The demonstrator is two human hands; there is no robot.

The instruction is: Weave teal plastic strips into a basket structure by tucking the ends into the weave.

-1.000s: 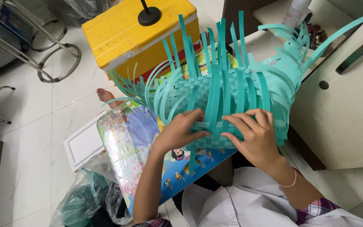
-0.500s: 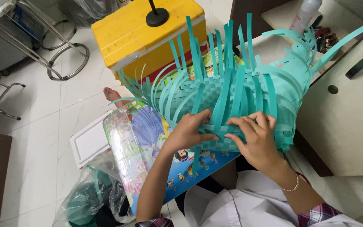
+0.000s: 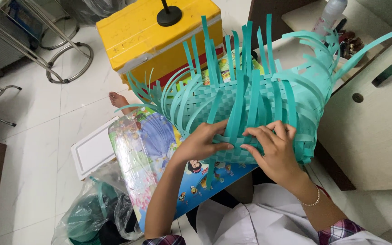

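A half-woven teal basket [image 3: 255,106] of flat plastic strips rests in front of me, with many loose strip ends sticking up and curling outward. My left hand [image 3: 203,143] presses on its near woven edge, fingers closed over a strip. My right hand [image 3: 273,152] lies beside it on the same edge, fingers spread and pinching the weave. A thin bracelet circles my right wrist. Under the basket lies a colourful cartoon-printed board [image 3: 155,159] across my lap.
A yellow cooler box [image 3: 159,38] with a black stand base on top sits beyond the basket. White cabinet [image 3: 373,122] at right, metal stool legs [image 3: 55,54] at far left, a white tray [image 3: 91,149] and a clear bag of teal strips [image 3: 91,218] on the tiled floor.
The basket has shifted slightly right and down in view. Both hands stay on the near edge, fingers working along the strips.
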